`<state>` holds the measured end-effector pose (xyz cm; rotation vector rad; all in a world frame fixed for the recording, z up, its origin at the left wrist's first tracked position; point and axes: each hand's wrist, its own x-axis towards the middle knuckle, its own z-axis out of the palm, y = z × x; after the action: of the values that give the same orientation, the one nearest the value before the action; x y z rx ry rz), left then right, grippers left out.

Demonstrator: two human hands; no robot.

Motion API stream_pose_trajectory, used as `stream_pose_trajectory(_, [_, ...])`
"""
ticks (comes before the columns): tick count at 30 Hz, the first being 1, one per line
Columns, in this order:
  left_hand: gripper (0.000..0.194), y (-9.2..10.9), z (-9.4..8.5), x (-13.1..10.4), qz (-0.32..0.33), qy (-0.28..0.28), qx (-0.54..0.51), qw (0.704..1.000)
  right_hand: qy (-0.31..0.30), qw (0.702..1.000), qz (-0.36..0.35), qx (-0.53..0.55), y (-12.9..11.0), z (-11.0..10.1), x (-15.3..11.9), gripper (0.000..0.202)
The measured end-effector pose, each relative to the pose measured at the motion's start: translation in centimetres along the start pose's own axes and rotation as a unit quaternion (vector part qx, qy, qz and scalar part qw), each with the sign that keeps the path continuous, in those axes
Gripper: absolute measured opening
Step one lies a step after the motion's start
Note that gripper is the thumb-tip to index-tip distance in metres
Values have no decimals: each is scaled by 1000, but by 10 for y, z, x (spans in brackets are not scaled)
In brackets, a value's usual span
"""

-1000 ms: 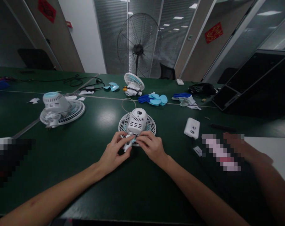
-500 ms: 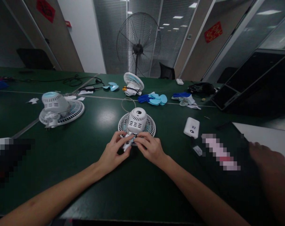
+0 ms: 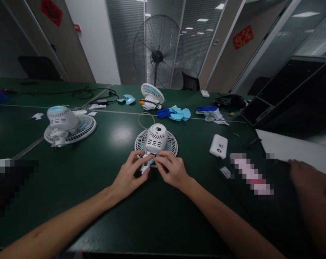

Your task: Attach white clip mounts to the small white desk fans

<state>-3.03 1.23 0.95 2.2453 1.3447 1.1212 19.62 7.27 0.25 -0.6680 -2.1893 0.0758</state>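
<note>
A small white fan [image 3: 156, 139] lies face down on its round grille [image 3: 173, 144] in the middle of the green table, motor housing upward. My left hand [image 3: 130, 174] is closed on the white mounting bracket [image 3: 145, 167] at the near side of the fan, thumb below and fingers above. A small light blue knob [image 3: 151, 161] shows at that bracket. Thumb and fingers of my right hand [image 3: 173, 168] are pinched together at the knob's right side. My fingers partly hide the bracket and the joint with the housing.
A second white fan [image 3: 60, 120] lies face down at left, a third [image 3: 152, 96] farther back. Light blue blades [image 3: 180, 114] rest by blue-and-white gloves [image 3: 165, 113]. A white power bank [image 3: 219, 145] lies right. Another person's hand [image 3: 308, 176] is at a white board [image 3: 294, 147].
The fingertips of my right hand have shifted slightly, and more of the light blue knob shows. At right the other person's hand and the white board have moved. The fan stays put.
</note>
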Motion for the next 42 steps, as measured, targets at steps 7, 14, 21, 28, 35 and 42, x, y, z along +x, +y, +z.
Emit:
stream_pose_trajectory(7, [49,-3,0,0,5,7,-5,1000,1,998,-48,-34,7,-1,-2,24])
stream_pose_trajectory(14, [47,-2,1,-1,5,-5,-10,1000,14,998,-49,-40,1,-4,2,19])
stream_pose_trajectory(21, [47,-1,1,-1,3,-5,0,1000,16,971,146,186,-12,8,3,10])
stream_pose_trajectory(28, [46,1,0,1,4,-10,3,1000,14,884,299,359,-14,19,2,21])
stream_pose_trajectory(35, [44,1,0,1,9,-6,0,1000,9,965,179,194,-9,5,4,14])
stream_pose_trajectory(42, [46,2,-2,2,5,1,2,1000,-4,975,129,181,-9,4,2,11])
